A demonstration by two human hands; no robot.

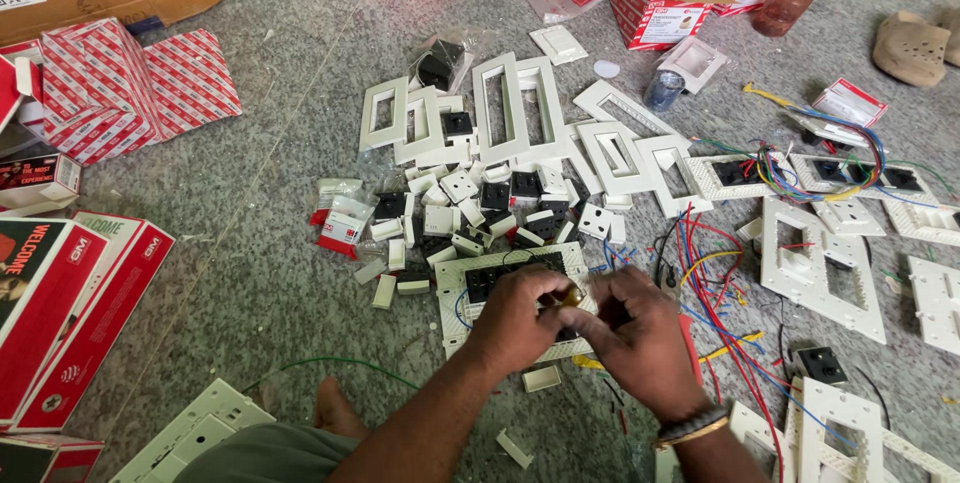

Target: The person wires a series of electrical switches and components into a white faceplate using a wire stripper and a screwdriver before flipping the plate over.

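Hands meet over white switch plate [470,273] on floor: left hand [520,318] and right hand [630,328] both pinch small brass part [572,296] btwn fingertips, w/ loose wires [715,273] within reach.

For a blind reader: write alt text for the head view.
Left hand and right hand meet over a white rectangular switch plate on the speckled grey floor, pinching a small brass-coloured part; white frames and coloured wires lie around.
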